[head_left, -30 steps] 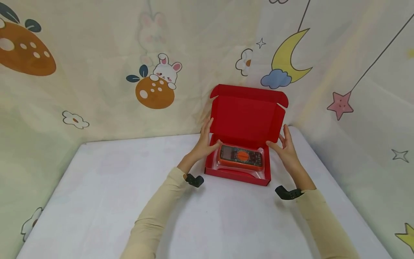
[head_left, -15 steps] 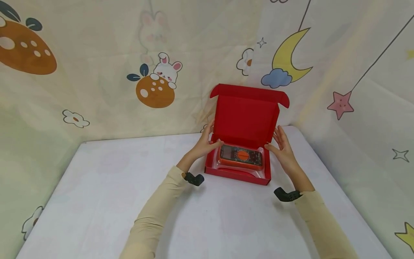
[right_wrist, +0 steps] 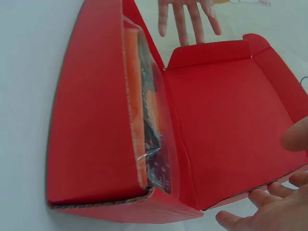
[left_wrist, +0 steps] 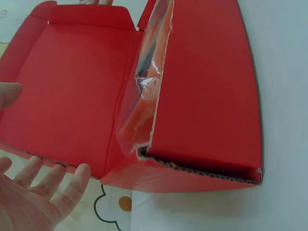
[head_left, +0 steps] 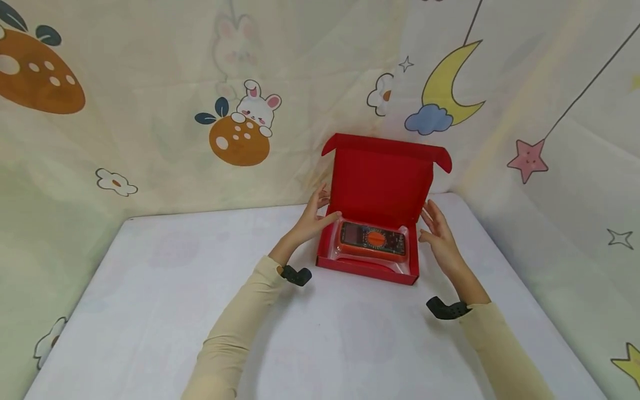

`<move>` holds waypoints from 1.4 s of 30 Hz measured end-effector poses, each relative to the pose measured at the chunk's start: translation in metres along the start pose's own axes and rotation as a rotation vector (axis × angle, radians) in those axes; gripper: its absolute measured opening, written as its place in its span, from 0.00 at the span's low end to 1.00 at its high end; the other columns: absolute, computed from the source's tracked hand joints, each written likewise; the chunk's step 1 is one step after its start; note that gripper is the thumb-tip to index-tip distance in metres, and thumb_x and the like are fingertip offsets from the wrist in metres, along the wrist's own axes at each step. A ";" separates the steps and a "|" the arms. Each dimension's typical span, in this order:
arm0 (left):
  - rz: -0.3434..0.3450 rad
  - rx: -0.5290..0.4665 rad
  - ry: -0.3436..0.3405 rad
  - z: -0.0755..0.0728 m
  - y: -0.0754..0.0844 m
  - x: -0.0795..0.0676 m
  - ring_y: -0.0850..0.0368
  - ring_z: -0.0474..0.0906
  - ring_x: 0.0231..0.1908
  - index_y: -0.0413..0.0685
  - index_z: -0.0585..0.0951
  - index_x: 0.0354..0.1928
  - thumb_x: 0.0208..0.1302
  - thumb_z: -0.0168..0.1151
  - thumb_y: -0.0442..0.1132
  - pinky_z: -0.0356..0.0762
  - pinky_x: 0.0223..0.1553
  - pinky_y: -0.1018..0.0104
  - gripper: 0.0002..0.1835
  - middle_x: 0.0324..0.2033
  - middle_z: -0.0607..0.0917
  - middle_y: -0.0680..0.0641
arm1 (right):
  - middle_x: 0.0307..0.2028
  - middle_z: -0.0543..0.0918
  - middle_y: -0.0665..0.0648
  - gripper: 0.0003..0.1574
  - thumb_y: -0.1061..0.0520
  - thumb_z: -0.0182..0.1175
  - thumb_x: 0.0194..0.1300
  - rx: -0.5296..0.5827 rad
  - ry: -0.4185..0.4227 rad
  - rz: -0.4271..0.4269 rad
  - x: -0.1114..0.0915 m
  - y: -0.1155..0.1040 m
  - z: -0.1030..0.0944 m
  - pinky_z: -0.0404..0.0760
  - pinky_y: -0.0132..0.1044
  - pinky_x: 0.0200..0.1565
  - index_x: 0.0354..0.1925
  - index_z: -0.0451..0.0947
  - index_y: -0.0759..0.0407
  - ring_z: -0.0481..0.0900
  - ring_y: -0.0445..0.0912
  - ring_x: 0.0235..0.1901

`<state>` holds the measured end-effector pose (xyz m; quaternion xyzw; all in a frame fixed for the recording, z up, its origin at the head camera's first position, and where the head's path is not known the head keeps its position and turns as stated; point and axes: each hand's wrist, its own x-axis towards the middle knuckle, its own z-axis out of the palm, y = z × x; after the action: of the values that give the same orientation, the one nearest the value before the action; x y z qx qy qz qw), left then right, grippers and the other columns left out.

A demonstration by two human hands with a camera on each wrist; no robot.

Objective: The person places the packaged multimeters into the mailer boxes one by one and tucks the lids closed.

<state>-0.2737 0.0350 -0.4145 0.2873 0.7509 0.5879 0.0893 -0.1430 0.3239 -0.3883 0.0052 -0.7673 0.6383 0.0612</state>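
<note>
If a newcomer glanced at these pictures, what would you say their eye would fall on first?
Most likely the bright red box, open on the white table with its lid raised at the back. Then perhaps the orange multimeter inside its base, with clear plastic around it and an orange dial. The left hand and right hand flank the box.

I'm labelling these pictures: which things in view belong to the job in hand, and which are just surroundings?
In the job: open red box, multimeter inside it, left hand, right hand.

Just around: white table, printed backdrop, black wrist cameras.
</note>
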 end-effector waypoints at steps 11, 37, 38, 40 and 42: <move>0.000 -0.022 -0.024 -0.005 -0.004 -0.007 0.44 0.61 0.64 0.54 0.42 0.72 0.56 0.65 0.36 0.72 0.55 0.48 0.50 0.63 0.61 0.42 | 0.70 0.50 0.64 0.45 0.71 0.48 0.62 -0.015 0.010 -0.048 -0.011 0.008 -0.006 0.70 0.29 0.58 0.72 0.44 0.51 0.51 0.60 0.69; -0.015 0.075 -0.099 -0.012 -0.025 -0.034 0.44 0.68 0.60 0.56 0.55 0.69 0.60 0.57 0.33 0.70 0.57 0.47 0.36 0.58 0.72 0.40 | 0.56 0.70 0.42 0.29 0.73 0.45 0.64 0.046 -0.028 -0.102 -0.027 0.041 -0.022 0.79 0.26 0.45 0.60 0.63 0.57 0.73 0.33 0.55; -0.004 0.081 -0.100 -0.012 -0.025 -0.034 0.43 0.69 0.60 0.55 0.55 0.69 0.62 0.55 0.32 0.70 0.57 0.47 0.35 0.58 0.72 0.40 | 0.56 0.70 0.42 0.28 0.73 0.45 0.64 0.045 -0.030 -0.096 -0.028 0.042 -0.023 0.79 0.27 0.45 0.60 0.63 0.56 0.73 0.33 0.55; 0.011 0.086 -0.101 -0.013 -0.027 -0.035 0.43 0.69 0.60 0.53 0.55 0.69 0.63 0.51 0.29 0.70 0.57 0.47 0.33 0.57 0.72 0.39 | 0.56 0.70 0.41 0.28 0.73 0.45 0.64 0.037 -0.031 -0.087 -0.028 0.043 -0.023 0.79 0.28 0.46 0.60 0.64 0.55 0.73 0.33 0.55; 0.016 0.079 -0.102 -0.013 -0.029 -0.036 0.41 0.68 0.60 0.49 0.56 0.68 0.63 0.49 0.28 0.70 0.57 0.47 0.32 0.58 0.71 0.37 | 0.55 0.70 0.42 0.27 0.73 0.45 0.65 0.050 -0.033 -0.082 -0.029 0.044 -0.022 0.78 0.28 0.47 0.59 0.64 0.56 0.73 0.34 0.55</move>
<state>-0.2600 0.0003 -0.4455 0.3263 0.7656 0.5432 0.1110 -0.1157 0.3518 -0.4301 0.0490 -0.7511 0.6541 0.0744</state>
